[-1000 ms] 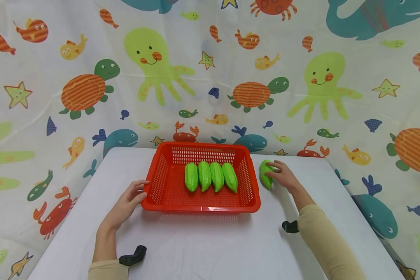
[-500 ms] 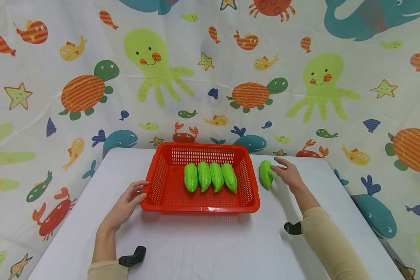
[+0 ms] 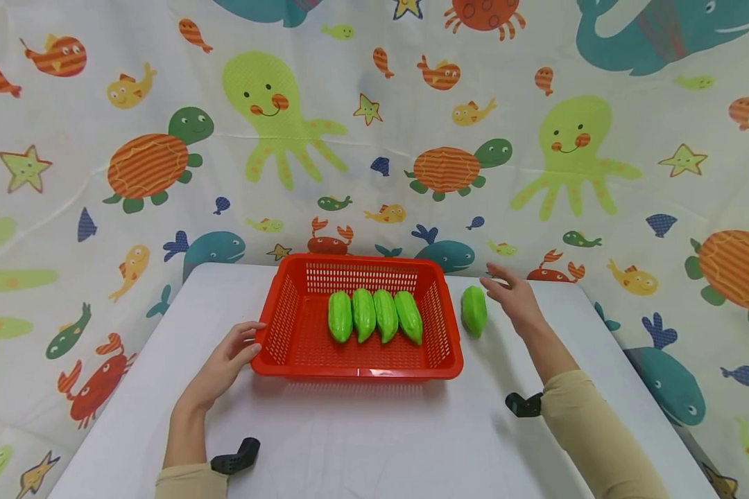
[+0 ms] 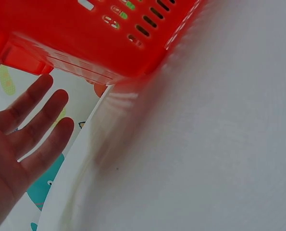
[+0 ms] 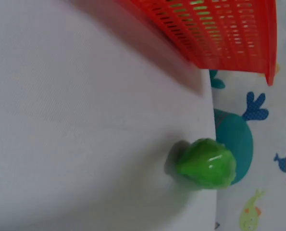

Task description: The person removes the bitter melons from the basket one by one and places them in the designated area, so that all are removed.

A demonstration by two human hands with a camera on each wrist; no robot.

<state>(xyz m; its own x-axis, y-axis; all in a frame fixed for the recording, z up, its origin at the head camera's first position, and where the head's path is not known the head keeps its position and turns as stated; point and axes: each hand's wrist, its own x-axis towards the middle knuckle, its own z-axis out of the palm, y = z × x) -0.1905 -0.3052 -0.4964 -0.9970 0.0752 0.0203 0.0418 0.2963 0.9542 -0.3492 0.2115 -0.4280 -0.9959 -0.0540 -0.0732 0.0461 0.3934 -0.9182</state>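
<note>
Head view: our right hand (image 3: pixel 514 298), fingers parted, holds nothing; fruit (image 3: pixel 474 311) just left of it.
We judge it light, stiff, slick: pinch mid-length. Left hand (image 3: pixel 226 357): fingers extended, at basket (image 3: pixel 357 373).

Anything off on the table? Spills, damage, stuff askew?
One ridged green fruit lies outside the red basket, on the white table to its right; it stands out because four similar fruits lie in a row inside. No spill or damage shows.
</note>
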